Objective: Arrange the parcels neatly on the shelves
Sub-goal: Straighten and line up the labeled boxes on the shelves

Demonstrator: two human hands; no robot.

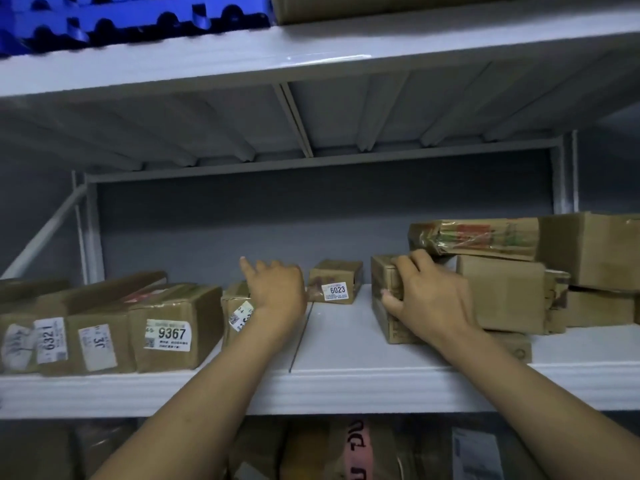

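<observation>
Now, mid-sort — right hand (429, 299) grips the brown box (388, 325) under it, left hand (275, 289) rests, forefinger out, on the small parcel (237, 304) beneath it — next, probably sliding them together

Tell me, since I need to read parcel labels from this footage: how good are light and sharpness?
Head view: dim, bluish light, yet label 9367 and label 6023 read clearly; the leftmost label is smeared. Head view: wide-angle bending bows the shelf edge, a glare streak crosses the upper shelf, and the parcels below sit in shadow.
</observation>
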